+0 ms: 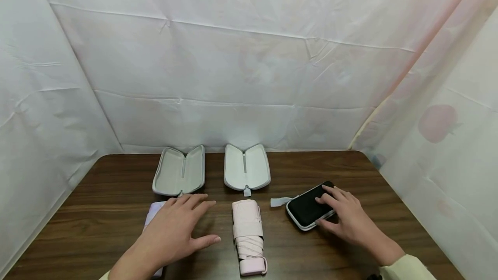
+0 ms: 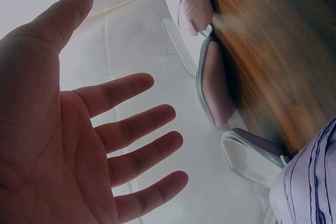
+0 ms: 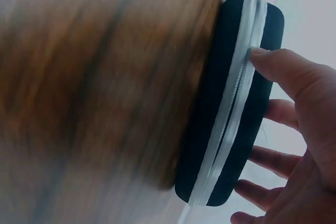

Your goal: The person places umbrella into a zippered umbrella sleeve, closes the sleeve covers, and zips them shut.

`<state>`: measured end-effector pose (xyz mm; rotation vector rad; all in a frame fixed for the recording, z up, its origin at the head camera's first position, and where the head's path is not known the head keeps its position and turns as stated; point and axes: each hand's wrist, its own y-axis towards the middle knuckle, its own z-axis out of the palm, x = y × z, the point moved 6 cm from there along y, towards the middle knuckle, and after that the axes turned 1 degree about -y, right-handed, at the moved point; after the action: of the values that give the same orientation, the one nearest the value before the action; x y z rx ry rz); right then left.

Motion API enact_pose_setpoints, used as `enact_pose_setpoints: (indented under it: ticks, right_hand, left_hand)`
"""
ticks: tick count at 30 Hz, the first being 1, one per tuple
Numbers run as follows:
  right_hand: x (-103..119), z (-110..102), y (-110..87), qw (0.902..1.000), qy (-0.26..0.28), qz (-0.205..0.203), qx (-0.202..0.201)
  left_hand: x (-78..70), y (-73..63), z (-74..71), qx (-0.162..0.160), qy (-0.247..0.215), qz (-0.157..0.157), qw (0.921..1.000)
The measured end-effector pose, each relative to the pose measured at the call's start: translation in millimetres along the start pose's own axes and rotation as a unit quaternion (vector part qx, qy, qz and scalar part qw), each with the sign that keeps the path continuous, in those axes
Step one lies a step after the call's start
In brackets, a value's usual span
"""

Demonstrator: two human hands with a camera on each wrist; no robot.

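My right hand [image 1: 346,213] holds the right end of a black zippered case [image 1: 307,206], thumb on its near side and fingers over the top. The case's light grey zipper [image 3: 231,103] looks closed in the right wrist view, and a grey strap [image 1: 280,202] sticks out at its left end. My left hand [image 1: 175,230] hovers with fingers spread and nothing in the palm. Partly hidden beneath it lies a lavender folding umbrella [image 2: 302,187]. Between both hands a pink folding umbrella [image 1: 248,232] lies lengthwise, wrapped up.
Two unzipped cases with pale insides, a left one [image 1: 173,172] and a middle one [image 1: 247,170], lie spread apart at the back of the dark wooden table [image 1: 311,163]. Pale curtain sheets [image 1: 233,68] hang behind the table and at both sides.
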<state>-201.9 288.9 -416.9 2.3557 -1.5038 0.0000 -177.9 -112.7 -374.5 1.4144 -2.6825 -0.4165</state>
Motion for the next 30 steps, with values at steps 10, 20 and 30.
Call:
enact_pose_setpoints:
  ticks: [10,20,30]
  right_hand:
    - [18,3,-10.7,0.9975,-0.062,0.002,0.034]
    - [26,6,-15.4,0.9947,-0.088,-0.047,0.024]
    - [20,8,-7.3,0.9945,-0.067,-0.076,0.025]
  left_hand:
    - [-3.1,2.1,-0.3,0.003,-0.005,0.003,1.0]
    - [-16.6,13.2,-5.3,-0.009,-0.011,0.034,0.9993]
    - [-22.9,17.9,-7.0,-0.004,-0.005,0.042,0.9991]
